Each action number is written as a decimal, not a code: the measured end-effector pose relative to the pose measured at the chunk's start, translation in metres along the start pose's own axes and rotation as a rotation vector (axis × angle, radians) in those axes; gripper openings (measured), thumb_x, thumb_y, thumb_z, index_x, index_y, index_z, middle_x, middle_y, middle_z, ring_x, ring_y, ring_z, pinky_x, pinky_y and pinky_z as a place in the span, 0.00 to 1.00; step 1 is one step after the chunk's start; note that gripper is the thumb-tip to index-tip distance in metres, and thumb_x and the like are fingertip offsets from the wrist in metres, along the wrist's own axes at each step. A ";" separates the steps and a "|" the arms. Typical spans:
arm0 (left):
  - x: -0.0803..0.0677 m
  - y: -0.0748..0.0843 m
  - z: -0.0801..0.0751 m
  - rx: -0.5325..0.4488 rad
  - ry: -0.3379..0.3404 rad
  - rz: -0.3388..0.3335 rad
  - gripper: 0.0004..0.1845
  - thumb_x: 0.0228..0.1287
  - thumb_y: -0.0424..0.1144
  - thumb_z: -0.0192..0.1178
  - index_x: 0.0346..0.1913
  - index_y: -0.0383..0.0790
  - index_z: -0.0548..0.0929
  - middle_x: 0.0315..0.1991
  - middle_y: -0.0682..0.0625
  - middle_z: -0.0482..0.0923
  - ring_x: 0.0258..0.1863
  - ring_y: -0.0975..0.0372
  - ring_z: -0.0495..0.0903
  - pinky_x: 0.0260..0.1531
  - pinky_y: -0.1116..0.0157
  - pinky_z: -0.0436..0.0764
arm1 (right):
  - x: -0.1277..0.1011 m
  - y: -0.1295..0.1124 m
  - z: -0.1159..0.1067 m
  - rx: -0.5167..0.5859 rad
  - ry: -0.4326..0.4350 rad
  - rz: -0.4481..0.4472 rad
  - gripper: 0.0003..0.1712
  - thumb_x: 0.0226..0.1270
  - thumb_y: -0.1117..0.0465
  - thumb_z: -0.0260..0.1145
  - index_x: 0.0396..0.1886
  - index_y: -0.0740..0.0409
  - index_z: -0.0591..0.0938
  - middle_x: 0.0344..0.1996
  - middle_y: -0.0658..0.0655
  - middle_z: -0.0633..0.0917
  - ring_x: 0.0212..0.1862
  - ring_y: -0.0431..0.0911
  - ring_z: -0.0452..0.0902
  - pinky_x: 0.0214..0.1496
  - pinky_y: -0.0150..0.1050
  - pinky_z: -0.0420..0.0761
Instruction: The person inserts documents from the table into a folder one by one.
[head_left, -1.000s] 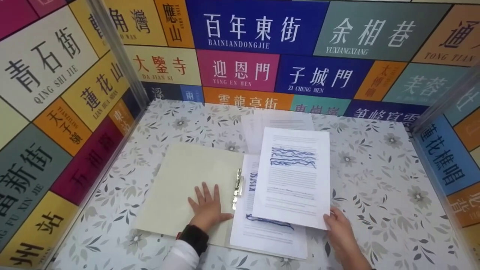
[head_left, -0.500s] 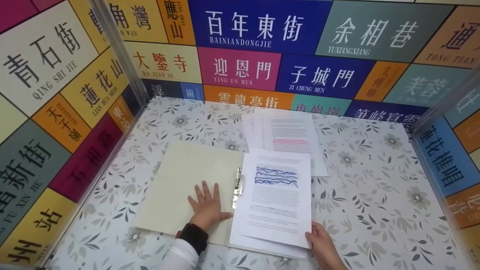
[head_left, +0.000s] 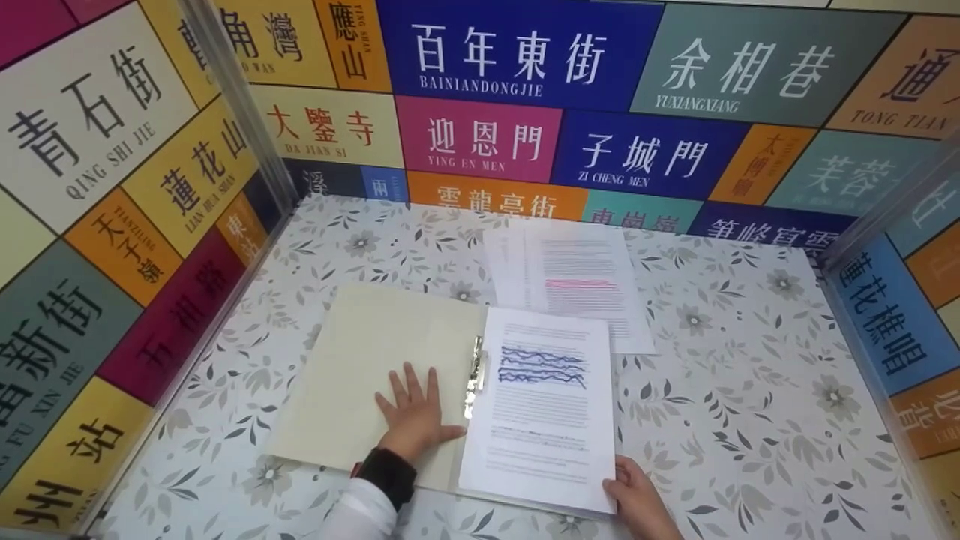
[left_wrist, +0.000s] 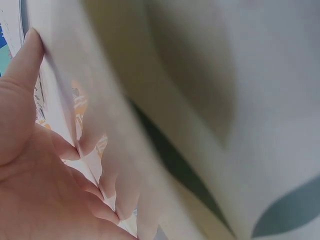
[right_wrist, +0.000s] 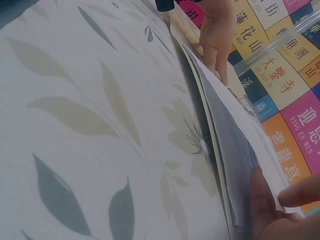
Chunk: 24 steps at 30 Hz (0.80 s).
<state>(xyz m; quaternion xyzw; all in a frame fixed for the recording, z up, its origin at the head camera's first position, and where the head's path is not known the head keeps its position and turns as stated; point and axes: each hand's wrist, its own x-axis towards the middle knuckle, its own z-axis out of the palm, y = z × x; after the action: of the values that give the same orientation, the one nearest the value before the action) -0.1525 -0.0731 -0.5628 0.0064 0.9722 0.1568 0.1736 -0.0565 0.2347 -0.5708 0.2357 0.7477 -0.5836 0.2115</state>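
An open cream file folder (head_left: 397, 330) lies on the table with a metal clip (head_left: 474, 375) along its spine. Spread flat on its left cover is my left hand (head_left: 414, 420), fingers straight and thumb pointing toward the clip. In the left wrist view the same hand (left_wrist: 45, 175) presses on the cover. My right hand (head_left: 637, 495) pinches the lower right edge of a printed sheet (head_left: 544, 412) with blue scribbled lines, which overlies the papers in the folder's right side. The right wrist view shows thumb and finger of that hand (right_wrist: 285, 215) gripping the sheet's edge.
Behind the folder, more printed sheets (head_left: 581, 259) lie fanned out, the top one with pink marked lines. The table (head_left: 750, 390) has a leaf-and-flower cover. Colourful sign-covered panels (head_left: 480, 142) wall it in at the back and both sides.
My right hand has brought the blue-scribbled sheet down and left, from over the back papers to line up with the stack in the folder. My left hand has stayed in place.
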 end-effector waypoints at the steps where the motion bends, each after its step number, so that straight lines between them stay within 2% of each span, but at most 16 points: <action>1: 0.000 0.000 0.000 0.000 0.000 0.001 0.62 0.46 0.65 0.68 0.77 0.39 0.48 0.75 0.28 0.32 0.73 0.33 0.31 0.65 0.29 0.36 | 0.000 0.000 0.000 -0.007 0.000 0.002 0.29 0.69 0.69 0.47 0.68 0.76 0.57 0.63 0.76 0.69 0.60 0.59 0.74 0.62 0.51 0.75; 14: -0.001 0.000 -0.003 0.006 -0.003 0.001 0.62 0.45 0.66 0.68 0.77 0.39 0.47 0.75 0.28 0.31 0.73 0.33 0.31 0.66 0.30 0.36 | 0.001 0.002 0.000 -0.042 0.010 0.025 0.30 0.69 0.67 0.51 0.68 0.73 0.59 0.63 0.74 0.71 0.60 0.59 0.75 0.61 0.51 0.76; 24: 0.001 -0.001 0.000 0.000 0.006 0.004 0.62 0.45 0.66 0.68 0.77 0.38 0.49 0.75 0.28 0.32 0.73 0.33 0.32 0.66 0.29 0.38 | -0.002 0.002 0.001 -0.034 0.026 -0.017 0.29 0.67 0.69 0.50 0.67 0.74 0.60 0.61 0.74 0.73 0.56 0.56 0.78 0.58 0.49 0.79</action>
<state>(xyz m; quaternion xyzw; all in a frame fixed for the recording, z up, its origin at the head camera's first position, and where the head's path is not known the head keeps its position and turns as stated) -0.1531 -0.0741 -0.5630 0.0080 0.9727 0.1571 0.1706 -0.0537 0.2337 -0.5710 0.2334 0.7622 -0.5694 0.2007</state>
